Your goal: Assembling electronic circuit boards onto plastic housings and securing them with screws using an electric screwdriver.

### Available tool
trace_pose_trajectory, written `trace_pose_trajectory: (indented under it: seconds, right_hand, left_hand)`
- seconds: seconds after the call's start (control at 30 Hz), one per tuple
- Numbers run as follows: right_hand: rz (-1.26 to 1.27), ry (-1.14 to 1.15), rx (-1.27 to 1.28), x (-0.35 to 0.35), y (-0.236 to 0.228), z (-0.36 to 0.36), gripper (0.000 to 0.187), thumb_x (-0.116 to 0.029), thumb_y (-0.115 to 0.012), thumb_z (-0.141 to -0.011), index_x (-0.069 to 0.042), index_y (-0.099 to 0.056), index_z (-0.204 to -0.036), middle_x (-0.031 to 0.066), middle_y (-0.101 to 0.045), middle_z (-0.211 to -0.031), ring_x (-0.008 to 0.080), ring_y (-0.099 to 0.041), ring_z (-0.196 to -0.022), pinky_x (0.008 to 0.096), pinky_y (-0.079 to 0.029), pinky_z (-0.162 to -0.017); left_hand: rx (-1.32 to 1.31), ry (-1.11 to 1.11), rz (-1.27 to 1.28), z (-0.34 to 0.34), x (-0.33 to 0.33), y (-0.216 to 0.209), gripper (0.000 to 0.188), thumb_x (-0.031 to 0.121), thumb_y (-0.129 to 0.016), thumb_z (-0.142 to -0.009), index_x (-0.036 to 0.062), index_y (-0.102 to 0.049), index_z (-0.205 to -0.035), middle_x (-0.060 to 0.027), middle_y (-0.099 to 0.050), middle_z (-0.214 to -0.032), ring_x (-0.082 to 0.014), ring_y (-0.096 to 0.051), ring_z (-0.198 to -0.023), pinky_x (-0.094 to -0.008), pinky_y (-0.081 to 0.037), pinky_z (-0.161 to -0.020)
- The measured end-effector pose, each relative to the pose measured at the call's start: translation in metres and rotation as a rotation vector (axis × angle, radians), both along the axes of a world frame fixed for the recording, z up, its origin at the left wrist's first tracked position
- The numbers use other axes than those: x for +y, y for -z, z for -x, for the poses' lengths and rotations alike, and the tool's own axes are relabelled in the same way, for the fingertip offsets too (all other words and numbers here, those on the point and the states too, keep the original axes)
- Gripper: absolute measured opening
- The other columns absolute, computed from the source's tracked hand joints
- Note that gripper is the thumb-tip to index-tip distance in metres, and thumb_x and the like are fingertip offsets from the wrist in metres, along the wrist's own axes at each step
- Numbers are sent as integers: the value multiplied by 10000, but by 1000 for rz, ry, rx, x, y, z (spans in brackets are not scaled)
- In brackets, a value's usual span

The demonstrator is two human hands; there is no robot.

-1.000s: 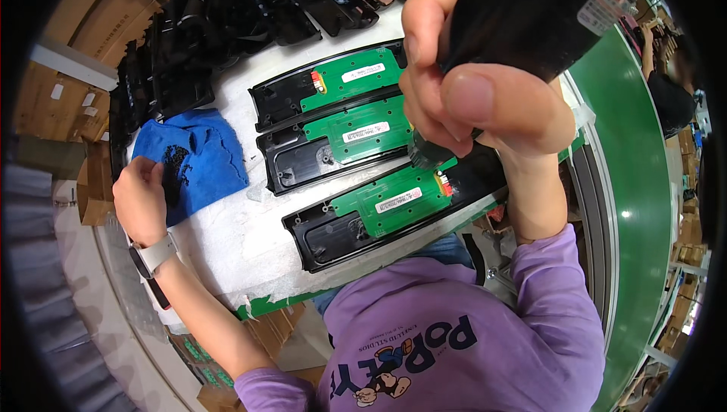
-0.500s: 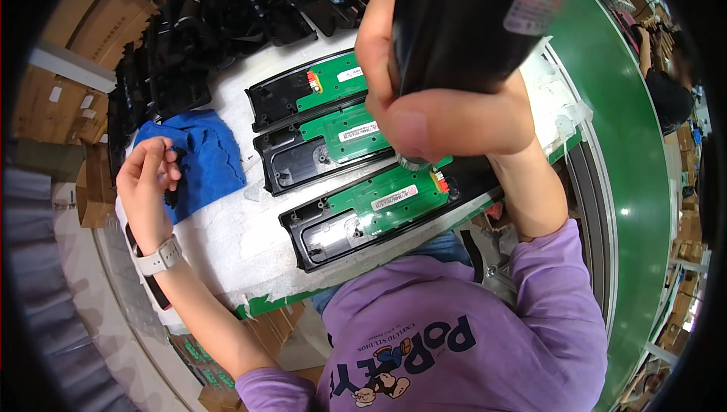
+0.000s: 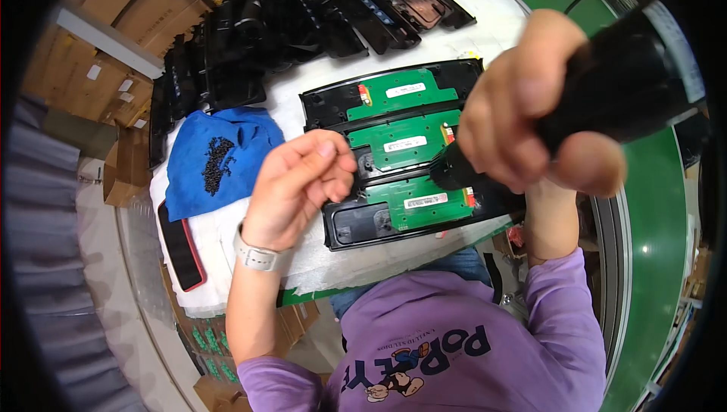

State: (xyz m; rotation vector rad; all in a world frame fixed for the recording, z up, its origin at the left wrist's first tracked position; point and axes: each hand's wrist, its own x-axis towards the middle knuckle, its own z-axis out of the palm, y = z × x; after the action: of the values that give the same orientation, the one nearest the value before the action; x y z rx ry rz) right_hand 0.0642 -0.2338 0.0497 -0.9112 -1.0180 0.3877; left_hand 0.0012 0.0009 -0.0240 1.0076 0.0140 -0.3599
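Observation:
My right hand (image 3: 522, 101) grips a black power screwdriver (image 3: 628, 79), its fingers wrapped round the body. The tool's dark lower end hangs over the right part of the panels. Three black plastic panels with green circuit boards lie in a row: a far one (image 3: 326, 109), a middle one (image 3: 405, 156) and a near one (image 3: 360, 224). My left hand (image 3: 299, 185) hovers by the left ends of the middle and near panels, fingers curled and thumb pressed in; what they hold, if anything, is hidden. Left of it, small black screws (image 3: 218, 166) lie heaped on a blue cloth (image 3: 185, 192).
A phone with a red edge (image 3: 182, 249) lies at the table's left, below the cloth. Many black plastic housings (image 3: 250, 41) are piled along the far side. A green surface (image 3: 647, 260) runs along the right, and cardboard boxes (image 3: 106, 41) stand at the far left.
My left hand has moved right, from the cloth to the panels, uncovering the screws. The screwdriver has tipped to the right in my right hand. The whole view has shifted.

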Motion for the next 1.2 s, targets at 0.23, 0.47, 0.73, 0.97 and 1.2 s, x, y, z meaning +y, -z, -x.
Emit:
trace_pose_trajectory:
  seconds: [0.23, 0.47, 0.73, 0.97, 1.2]
  right_hand:
    - [-206, -5, -77, 4, 6, -3, 328, -276, -602, -815, -108, -425, -1035, -39, -506, -626, 78, -494, -455, 240, -415, -494]
    - [-361, 77, -144, 11, 20, -1, 298, -317, -561, -839, -130, -433, -1033, -45, -521, -657, 74, -501, -465, 258, -444, -555]
    - [-352, 161, -62, 11, 19, 7, 278, -294, -533, -838, -122, -425, -1028, -38, -508, -649, 79, -490, -461, 275, -441, -567]
    - [-373, 130, -70, 10, 19, 9, 270, -275, -544, -833, -118, -429, -1020, -26, -519, -655, 83, -489, -460, 279, -445, -572]
    - [-320, -8, -26, 14, 17, 1, 268, -270, -547, -832, -114, -425, -1013, -30, -503, -646, 79, -482, -459, 275, -449, -579]
  left_hand:
    - [11, 88, -37, 7, -12, -3, 170, 143, -496, -915, -15, -549, -945, -81, -610, -824, -127, -568, -649, -221, -464, -594]
    - [21, 75, -100, 10, -17, -2, 158, 116, -494, -911, -19, -560, -962, -86, -616, -829, -130, -595, -652, -222, -471, -590]
    - [0, 13, -102, 13, -21, 1, 138, 102, -517, -898, -16, -562, -954, -81, -623, -807, -128, -593, -633, -222, -468, -580]
    - [29, 54, -66, 15, -21, -3, 141, 110, -520, -898, -13, -570, -945, -82, -624, -797, -139, -596, -615, -224, -473, -571]
    - [-314, -181, -510, 11, -25, -2, 127, 87, -499, -901, -18, -572, -899, -46, -617, -803, -97, -594, -765, -195, -450, -645]
